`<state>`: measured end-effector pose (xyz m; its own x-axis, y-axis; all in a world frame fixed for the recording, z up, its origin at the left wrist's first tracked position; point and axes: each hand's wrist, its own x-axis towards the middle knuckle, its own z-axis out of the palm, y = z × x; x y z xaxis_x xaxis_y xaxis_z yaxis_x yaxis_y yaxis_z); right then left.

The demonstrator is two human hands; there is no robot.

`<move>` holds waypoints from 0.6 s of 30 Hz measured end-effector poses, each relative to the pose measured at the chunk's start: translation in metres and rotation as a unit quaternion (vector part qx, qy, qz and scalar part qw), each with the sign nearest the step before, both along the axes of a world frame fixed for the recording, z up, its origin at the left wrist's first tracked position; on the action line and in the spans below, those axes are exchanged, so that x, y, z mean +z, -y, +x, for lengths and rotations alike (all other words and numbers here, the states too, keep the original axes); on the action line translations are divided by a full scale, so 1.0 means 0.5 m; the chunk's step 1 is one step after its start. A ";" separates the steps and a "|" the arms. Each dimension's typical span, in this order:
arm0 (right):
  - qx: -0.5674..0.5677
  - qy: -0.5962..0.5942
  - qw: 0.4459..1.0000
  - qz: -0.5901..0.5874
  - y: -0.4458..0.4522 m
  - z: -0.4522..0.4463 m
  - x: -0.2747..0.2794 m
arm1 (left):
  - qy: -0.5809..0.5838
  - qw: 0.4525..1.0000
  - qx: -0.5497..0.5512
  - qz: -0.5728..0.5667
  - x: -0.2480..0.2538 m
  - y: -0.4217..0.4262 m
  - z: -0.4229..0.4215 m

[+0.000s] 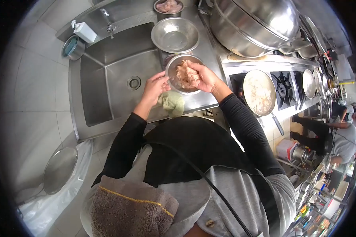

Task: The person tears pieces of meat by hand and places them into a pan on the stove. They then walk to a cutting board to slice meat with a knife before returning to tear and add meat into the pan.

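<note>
A small metal bowl (175, 86) rests on the steel counter at the right side of the sink. Pale, pinkish shredded meat (184, 76) fills much of it. My right hand (205, 79) reaches in from the right, its fingers closed around some of the meat. At the bowl's left rim, my left hand (156, 89) holds the edge between thumb and fingers. Just below the bowl, a crumpled green cloth (172, 103) lies by the counter's front edge. Beyond it stands a wide, shallow metal basin (175, 35).
The steel sink (122, 75) is on the left. A pot with raw meat (168, 7) stands at the back. To the right, a frying pan (258, 93) with food sits on the stove (281, 89), below a large steamer (251, 25). People work farther right.
</note>
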<state>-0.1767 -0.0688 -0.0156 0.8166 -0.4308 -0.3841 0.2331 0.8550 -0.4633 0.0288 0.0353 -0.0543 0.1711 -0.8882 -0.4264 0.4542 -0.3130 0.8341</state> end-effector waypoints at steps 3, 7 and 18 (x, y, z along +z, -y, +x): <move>-0.039 0.111 0.992 0.054 0.002 -0.037 0.005 | 0.123 0.992 0.026 -0.024 -0.005 -0.004 0.013; -0.190 0.085 0.978 0.029 -0.031 -0.080 0.019 | 0.400 0.889 -0.026 -0.222 0.012 -0.046 -0.001; -0.440 -0.307 0.829 -0.157 -0.122 -0.429 0.050 | 0.516 0.760 -0.137 -0.371 0.095 -0.034 -0.082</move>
